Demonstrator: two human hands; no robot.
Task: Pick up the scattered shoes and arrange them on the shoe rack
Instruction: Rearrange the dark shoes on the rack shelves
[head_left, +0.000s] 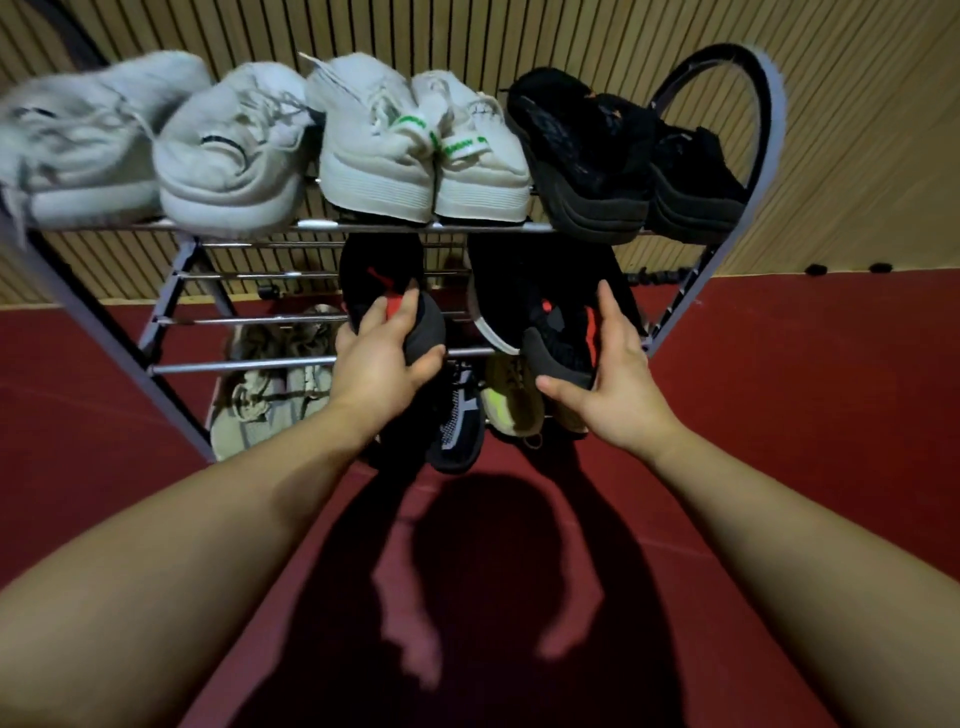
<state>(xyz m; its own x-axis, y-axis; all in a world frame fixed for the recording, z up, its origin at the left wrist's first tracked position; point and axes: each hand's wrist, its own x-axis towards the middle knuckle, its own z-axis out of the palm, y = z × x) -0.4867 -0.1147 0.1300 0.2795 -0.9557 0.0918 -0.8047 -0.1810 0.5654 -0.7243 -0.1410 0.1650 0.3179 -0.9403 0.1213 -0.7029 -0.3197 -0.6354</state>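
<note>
A metal shoe rack (244, 364) stands in front of me on the red floor. My left hand (376, 366) grips the heel of a black shoe with a red mark (384, 280) on the middle shelf. My right hand (610, 387) holds the heel of the matching black and red shoe (545, 306) beside it on the same shelf. The top shelf carries two grey-white sneakers (223, 150), a white pair with green tabs (415, 150) and a black pair (613, 156).
On the bottom level are a beige pair (270, 395), a black knit shoe (457, 426) and a yellow-green shoe (511, 402). A slatted wooden wall (857, 156) stands behind the rack. Red floor (779, 364) spreads to both sides, with my shadow on it.
</note>
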